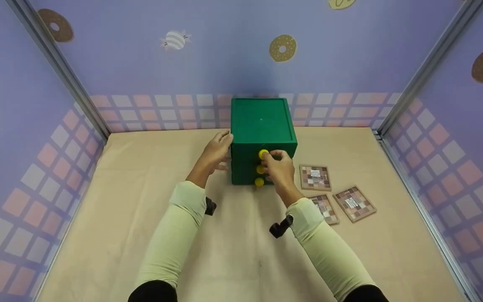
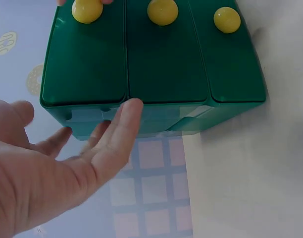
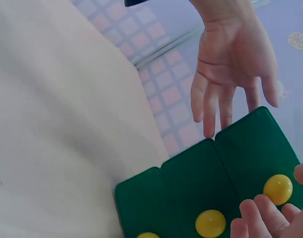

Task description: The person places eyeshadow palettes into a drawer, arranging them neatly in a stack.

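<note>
A green three-drawer box [image 1: 262, 121] stands against the back wall. Its drawer fronts carry a top yellow knob [image 3: 277, 189], a middle yellow knob [image 2: 162, 12] and a bottom yellow knob [image 1: 259, 182]. My right hand [image 1: 280, 168] has thumb and fingers curled about the top knob, gripping it. All three drawers look closed. Along the box's left side lies my left hand [image 2: 67, 168], its fingers extended and touching the side near the front edge.
To the right of the box lie several flat square panels with brown and pink checks: an upper panel [image 1: 315, 177], a right panel [image 1: 354, 204] and one panel [image 1: 327, 209] partly behind my right forearm. A beige cloth [image 1: 149, 176] covers the table between patterned walls.
</note>
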